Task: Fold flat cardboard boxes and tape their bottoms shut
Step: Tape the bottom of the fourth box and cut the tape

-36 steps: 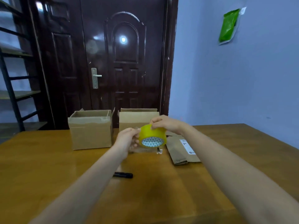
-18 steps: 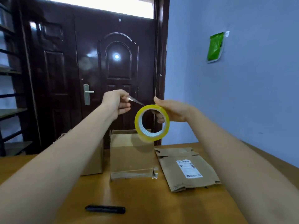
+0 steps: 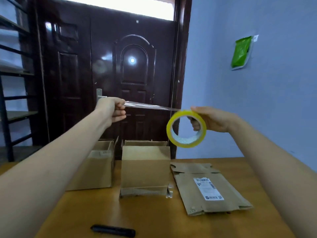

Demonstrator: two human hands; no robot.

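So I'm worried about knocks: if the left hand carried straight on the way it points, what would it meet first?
Probably the dark wooden door behind the left hand; depth is unclear.

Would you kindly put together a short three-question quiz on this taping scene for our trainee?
1. True or false: the left hand pinches the strip of tape pulled from the roll.
2. Which hand holds the yellow tape roll?
3. The box with the white label is: A) folded upright, B) lying flat on the table, C) held in the air.

Key: 1 true; 2 the right hand; 3 B.
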